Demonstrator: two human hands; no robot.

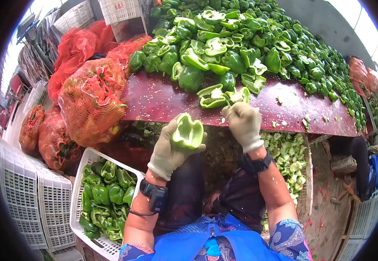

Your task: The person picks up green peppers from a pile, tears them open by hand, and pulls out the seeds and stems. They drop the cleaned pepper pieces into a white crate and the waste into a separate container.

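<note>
My left hand (pixel 171 148), in a pale work glove, holds a cut green pepper half (pixel 187 133) with its hollow inside facing up. To the right, my gloved right hand (pixel 244 124) is closed at the table's front edge, just below a cut pepper piece (pixel 238 95); what its fingers hold, if anything, is hidden. Another opened pepper (pixel 211 96) lies beside that piece on the dark red table (pixel 163 102). Behind them rises a big heap of green peppers (pixel 234 63), some whole, some cut open.
A white crate (pixel 76 191) of green peppers stands at lower left, beside stacked white crates (pixel 19 191). Red mesh sacks (pixel 94 104) lean at the table's left. Pale green pepper scraps (pixel 287 158) fill a container below the table at right. Another mesh sack (pixel 359 76) stands far right.
</note>
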